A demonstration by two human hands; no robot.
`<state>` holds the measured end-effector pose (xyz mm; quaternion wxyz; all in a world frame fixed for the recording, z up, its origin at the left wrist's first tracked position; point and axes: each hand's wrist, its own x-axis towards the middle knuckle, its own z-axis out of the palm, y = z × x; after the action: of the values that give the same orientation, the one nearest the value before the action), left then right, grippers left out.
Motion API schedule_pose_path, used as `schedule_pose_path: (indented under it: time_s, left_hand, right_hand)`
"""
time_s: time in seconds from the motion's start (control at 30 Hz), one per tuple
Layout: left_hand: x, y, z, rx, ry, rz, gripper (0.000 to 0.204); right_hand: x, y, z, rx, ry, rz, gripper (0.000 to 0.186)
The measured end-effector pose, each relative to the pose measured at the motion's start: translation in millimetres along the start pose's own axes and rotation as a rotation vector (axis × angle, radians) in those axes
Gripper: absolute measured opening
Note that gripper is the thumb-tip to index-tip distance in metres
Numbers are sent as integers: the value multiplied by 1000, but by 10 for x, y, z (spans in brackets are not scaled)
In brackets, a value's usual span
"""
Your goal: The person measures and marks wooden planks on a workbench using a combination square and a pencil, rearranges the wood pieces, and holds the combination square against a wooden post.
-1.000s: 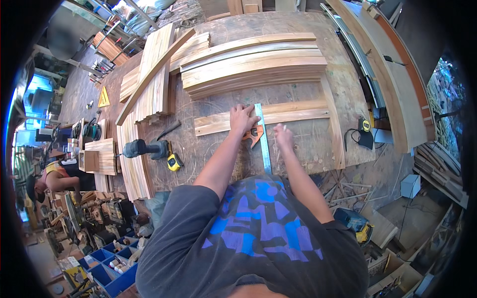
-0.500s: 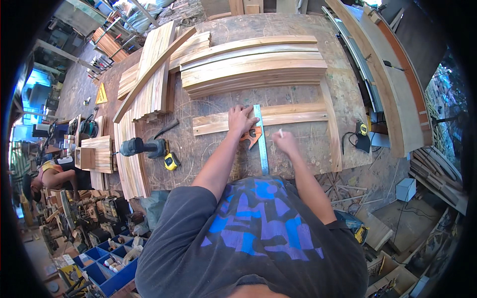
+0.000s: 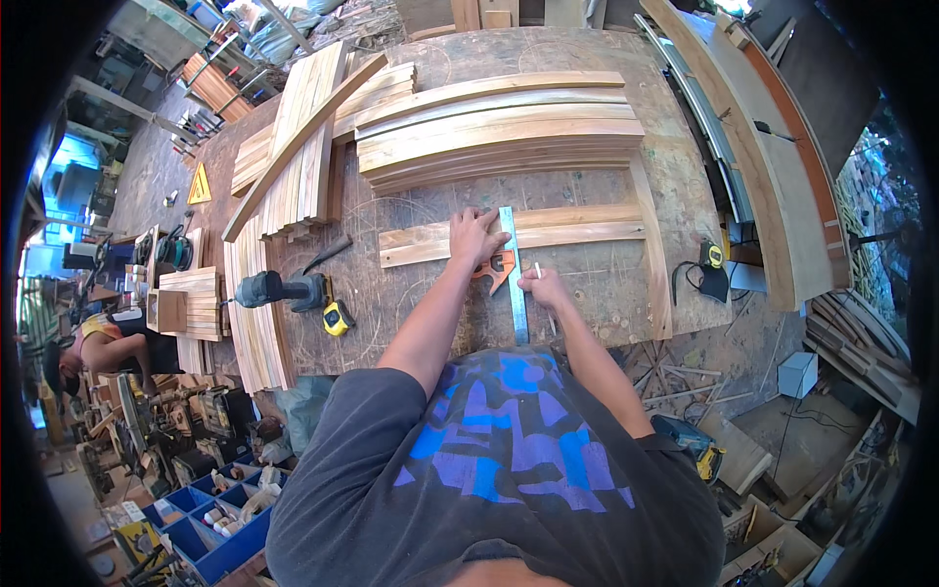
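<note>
Left hand [image 3: 473, 235] fingers spread flat, pinning square [image 3: 511, 269] on plank [image 3: 577, 225]. Right hand [image 3: 546, 289] fingers pinched on pencil [image 3: 537, 270], just right of blade

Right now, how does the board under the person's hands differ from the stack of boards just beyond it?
The board under the left hand is a single plank lying alone, with a metal square laid across it. The stack of boards is several planks piled side by side, with nothing on top. The stack covers far more of the workbench than the single plank. The right hand holds a pencil beside the square. Both are pale wood, lying lengthwise across the bench.
</note>
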<state>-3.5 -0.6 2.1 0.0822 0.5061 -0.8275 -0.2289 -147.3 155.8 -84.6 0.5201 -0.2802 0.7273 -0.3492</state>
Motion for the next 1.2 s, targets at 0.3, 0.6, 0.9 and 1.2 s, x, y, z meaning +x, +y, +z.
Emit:
schedule_pose_path:
  time_s: [0.3, 0.6, 0.9, 1.2]
  left_hand:
    - [-10, -1, -42, 12, -1, 1, 67]
    - [-16, 5, -47, -13, 12, -3, 66]
    - [-11, -15, -26, -34, 27, 5, 65]
    - [32, 26, -27, -47, 1, -34, 62]
  right_hand:
    - [-69, -117, 13, 17, -12, 24, 15]
    - [-57, -74, 33, 113, -10, 40, 13]
    - [-77, -103, 20, 128, -37, 51, 11]
    - [-15, -270, -249, -47, 82, 7, 43]
